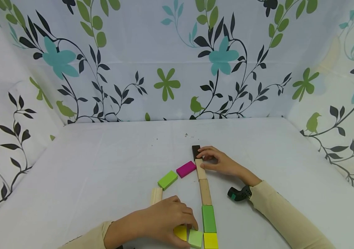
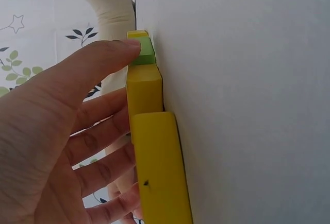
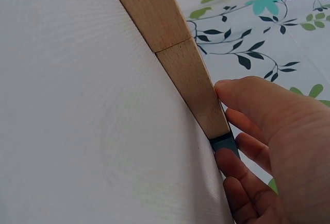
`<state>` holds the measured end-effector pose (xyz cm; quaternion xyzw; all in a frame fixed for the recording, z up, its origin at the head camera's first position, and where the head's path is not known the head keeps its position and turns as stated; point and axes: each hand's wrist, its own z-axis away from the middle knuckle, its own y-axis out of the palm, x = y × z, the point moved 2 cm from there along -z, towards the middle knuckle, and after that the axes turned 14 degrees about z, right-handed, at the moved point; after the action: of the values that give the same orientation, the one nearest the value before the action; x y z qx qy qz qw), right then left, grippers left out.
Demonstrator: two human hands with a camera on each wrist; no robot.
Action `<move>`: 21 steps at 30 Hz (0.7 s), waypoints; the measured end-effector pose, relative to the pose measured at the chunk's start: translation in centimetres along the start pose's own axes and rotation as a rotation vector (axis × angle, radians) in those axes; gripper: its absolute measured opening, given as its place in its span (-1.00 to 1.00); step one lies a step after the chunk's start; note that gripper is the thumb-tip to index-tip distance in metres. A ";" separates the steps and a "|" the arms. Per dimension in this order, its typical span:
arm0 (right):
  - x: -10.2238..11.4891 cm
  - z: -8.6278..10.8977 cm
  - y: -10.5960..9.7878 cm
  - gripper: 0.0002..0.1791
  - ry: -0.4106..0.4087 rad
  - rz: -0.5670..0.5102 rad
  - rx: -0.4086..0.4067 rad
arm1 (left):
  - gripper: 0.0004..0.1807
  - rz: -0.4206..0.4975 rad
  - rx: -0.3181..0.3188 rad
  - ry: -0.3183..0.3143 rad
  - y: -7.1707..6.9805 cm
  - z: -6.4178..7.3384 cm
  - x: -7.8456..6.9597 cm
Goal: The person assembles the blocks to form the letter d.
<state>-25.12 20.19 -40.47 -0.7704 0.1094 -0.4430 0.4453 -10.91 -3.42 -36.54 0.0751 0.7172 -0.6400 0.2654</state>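
Note:
Near the front edge of the head view, my left hand [image 1: 164, 221] pinches a light green block [image 1: 195, 238] between thumb and fingers. A yellow block [image 1: 180, 232] sits beside it, partly under that hand. In the left wrist view the thumb lies against the light green block [image 2: 147, 50], with yellow blocks [image 2: 157, 167] in line. At the far end, my right hand [image 1: 220, 162] touches the right side of a black block [image 1: 195, 151] with bent fingers. Its thumb rests at the edge of the adjoining wooden block [image 1: 200, 169], also seen in the right wrist view [image 3: 198, 87].
The right-hand row continues with another wooden block [image 1: 205, 192], a green block [image 1: 209, 218] and a yellow block [image 1: 211, 241]. A magenta block [image 1: 186, 169], lime block [image 1: 168, 180] and pale wooden block [image 1: 156, 195] curve along the left. Patterned cloth [image 1: 164, 62] hangs behind the table.

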 end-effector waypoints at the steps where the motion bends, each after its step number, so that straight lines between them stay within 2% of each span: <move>1: 0.0 0.0 0.0 -0.64 -0.001 0.000 0.000 | -0.63 -0.008 -0.003 -0.001 0.0 0.0 0.0; 5: 0.0 0.0 0.0 -0.65 -0.002 0.003 0.002 | -0.58 -0.032 -0.019 -0.025 0.0 0.4 0.2; 9: -0.1 0.1 0.0 -0.65 -0.006 0.001 0.000 | -0.60 -0.011 -0.024 -0.049 -0.2 1.0 0.4; 15: -0.2 0.2 -0.1 -0.65 -0.016 -0.003 -0.009 | -0.67 0.043 -0.003 -0.055 -0.3 1.2 0.5; 21: -0.1 0.3 -0.1 -0.65 -0.010 -0.004 -0.004 | -0.67 0.043 0.005 -0.046 -0.3 1.2 0.4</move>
<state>-24.98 20.49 -40.53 -0.7736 0.1066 -0.4399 0.4434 -11.05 -4.76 -36.53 0.0765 0.7077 -0.6373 0.2951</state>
